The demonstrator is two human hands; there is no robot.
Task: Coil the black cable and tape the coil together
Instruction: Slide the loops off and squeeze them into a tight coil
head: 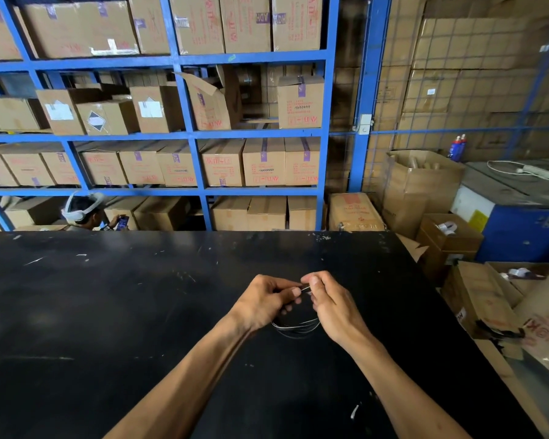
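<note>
The black cable point(295, 327) is wound into a small coil of several loops that hangs between my two hands, just above the black table point(108, 312). My left hand point(267, 301) grips the coil's upper left side with fingers curled around it. My right hand point(328, 301) pinches the top of the coil next to the left thumb, where a short light-coloured strip point(305, 288) shows between the fingertips. Whether that strip is tape or the cable's end I cannot tell. The coil's upper half is hidden behind my fingers.
A small white scrap point(355, 410) lies on the table near my right forearm. Blue shelving point(184, 134) full of cardboard boxes stands behind the table. Open boxes point(476, 299) crowd the floor to the right. Another person point(83, 210) sits beyond the table's far left edge.
</note>
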